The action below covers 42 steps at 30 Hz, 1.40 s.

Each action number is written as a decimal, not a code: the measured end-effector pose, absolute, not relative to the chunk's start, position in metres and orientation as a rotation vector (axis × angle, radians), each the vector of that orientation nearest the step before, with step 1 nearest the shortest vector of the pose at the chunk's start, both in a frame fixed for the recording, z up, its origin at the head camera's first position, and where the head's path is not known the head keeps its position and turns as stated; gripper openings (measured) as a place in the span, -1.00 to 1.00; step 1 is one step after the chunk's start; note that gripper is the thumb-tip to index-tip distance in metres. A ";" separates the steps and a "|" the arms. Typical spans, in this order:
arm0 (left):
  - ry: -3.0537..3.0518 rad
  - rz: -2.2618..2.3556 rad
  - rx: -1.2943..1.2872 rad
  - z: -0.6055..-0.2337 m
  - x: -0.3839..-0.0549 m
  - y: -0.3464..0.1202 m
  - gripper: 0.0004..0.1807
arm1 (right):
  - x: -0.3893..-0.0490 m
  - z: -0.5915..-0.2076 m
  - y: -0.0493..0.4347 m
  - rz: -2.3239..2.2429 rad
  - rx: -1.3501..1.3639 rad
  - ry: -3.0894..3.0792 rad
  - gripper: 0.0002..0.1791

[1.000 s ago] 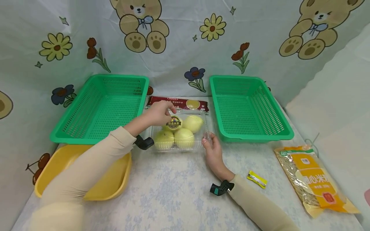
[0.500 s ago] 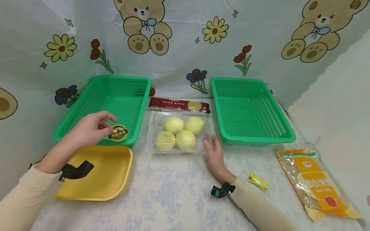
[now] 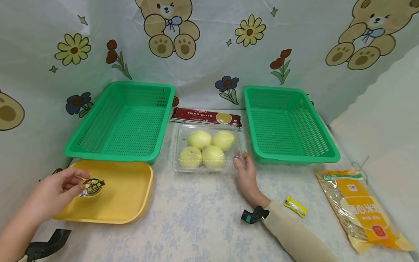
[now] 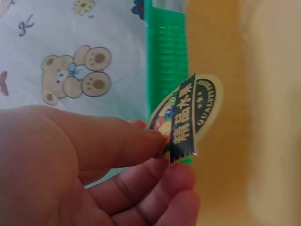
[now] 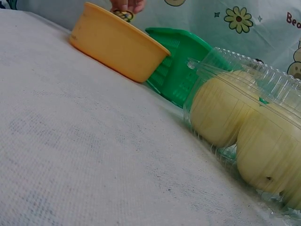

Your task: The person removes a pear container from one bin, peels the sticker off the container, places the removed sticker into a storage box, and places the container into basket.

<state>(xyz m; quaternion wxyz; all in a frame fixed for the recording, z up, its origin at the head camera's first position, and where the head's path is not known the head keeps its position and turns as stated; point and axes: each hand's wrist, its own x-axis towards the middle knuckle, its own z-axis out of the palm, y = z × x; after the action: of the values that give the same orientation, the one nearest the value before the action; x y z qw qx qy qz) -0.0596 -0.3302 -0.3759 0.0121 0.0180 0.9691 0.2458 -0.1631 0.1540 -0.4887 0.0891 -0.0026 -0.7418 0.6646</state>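
A pale cloth backdrop [image 3: 209, 69] printed with winking bears and flowers rises behind a bench [image 3: 196, 214] covered in faint blue floral cloth. Two slotted green plastic baskets stand at the back, the left basket [image 3: 134, 127] well apart from the right basket [image 3: 273, 127]. Just in front of the left one sits a yellow tub [image 3: 126, 198]. Near the bench's right edge lies an orange-and-clear food bag [image 3: 363, 207] with Chinese lettering. Between the baskets rests a clear plastic clamshell box [image 3: 230, 160], and just behind it lies a dark red packet of Primo Gusto spaghetti [image 3: 206, 117]. The right hand [image 3: 247, 178] grasps the box's near right edge, fingers curled about it and thumb on top. The left hand [image 3: 55, 189] is raised at the tub, its fingers pinching a label. Four pale yellow fruits [image 3: 213, 156] sit inside the box in two rows. The round label [image 3: 92, 187], crossed by a black band with gold Chinese characters, is held over the tub. A small yellow sachet [image 3: 295, 206] lies beside the right sleeve.
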 end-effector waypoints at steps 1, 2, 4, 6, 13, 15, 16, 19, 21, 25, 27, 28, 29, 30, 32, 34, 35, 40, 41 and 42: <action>3.006 0.745 0.046 -0.380 -0.059 -0.330 -0.80 | -0.163 -0.489 0.155 1.973 -0.010 -2.208 -0.55; 2.993 0.715 0.038 -0.384 -0.060 -0.330 -0.80 | -0.164 -0.489 0.155 1.967 -0.009 -2.207 -0.55; 2.969 0.667 0.039 -0.391 -0.063 -0.329 -0.79 | -0.164 -0.490 0.156 1.961 -0.013 -2.207 -0.55; 2.939 0.649 0.043 -0.397 -0.067 -0.328 -0.79 | -0.165 -0.490 0.156 1.960 -0.014 -2.205 -0.54; 2.911 0.606 0.075 -0.413 -0.072 -0.326 -0.77 | -0.164 -0.491 0.154 1.968 0.012 -2.198 -0.54; 2.892 0.609 0.069 -0.415 -0.072 -0.327 -0.77 | -0.163 -0.490 0.154 1.970 0.013 -2.198 -0.55; 2.881 0.613 0.065 -0.416 -0.072 -0.327 -0.77 | -0.163 -0.490 0.154 1.972 0.015 -2.199 -0.54; 2.858 0.620 0.057 -0.417 -0.072 -0.328 -0.76 | -0.163 -0.490 0.154 1.978 0.011 -2.200 -0.53; 2.852 0.621 0.053 -0.418 -0.072 -0.328 -0.76 | -0.163 -0.490 0.154 1.980 0.014 -2.200 -0.53; 2.843 0.623 0.042 -0.418 -0.073 -0.328 -0.75 | -0.164 -0.490 0.155 1.982 0.014 -2.193 -0.54; 2.842 0.628 0.037 -0.418 -0.073 -0.328 -0.75 | -0.164 -0.490 0.155 1.985 0.015 -2.189 -0.55; 2.843 0.630 0.036 -0.418 -0.073 -0.328 -0.75 | -0.163 -0.490 0.155 1.986 0.015 -2.188 -0.54; 2.843 0.635 0.033 -0.418 -0.072 -0.328 -0.75 | -0.163 -0.491 0.155 1.986 0.018 -2.189 -0.54; 2.843 0.638 0.031 -0.419 -0.072 -0.328 -0.74 | -0.164 -0.491 0.155 1.987 0.020 -2.190 -0.53; 2.843 0.644 0.026 -0.419 -0.072 -0.328 -0.74 | -0.164 -0.491 0.155 1.986 0.028 -2.193 -0.52; 2.841 0.648 0.020 -0.418 -0.072 -0.329 -0.73 | -0.164 -0.491 0.156 1.985 0.036 -2.194 -0.51; 2.840 0.651 0.018 -0.418 -0.072 -0.329 -0.72 | -0.164 -0.490 0.155 1.984 0.039 -2.194 -0.51; 2.839 0.648 0.019 -0.418 -0.073 -0.328 -0.72 | -0.163 -0.490 0.156 1.971 0.045 -2.207 -0.50; 2.840 0.650 0.023 -0.418 -0.073 -0.329 -0.71 | -0.163 -0.490 0.156 1.968 0.045 -2.211 -0.50; 2.841 0.652 0.025 -0.418 -0.073 -0.329 -0.71 | -0.163 -0.490 0.156 1.964 0.047 -2.216 -0.50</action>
<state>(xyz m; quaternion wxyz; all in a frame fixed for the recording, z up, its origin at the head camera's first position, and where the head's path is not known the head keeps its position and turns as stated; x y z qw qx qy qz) -0.0733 -0.3287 -0.4181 0.1133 0.0086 0.9684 0.2222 -0.1631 0.1559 -0.4899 0.0902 0.0157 -0.7452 0.6605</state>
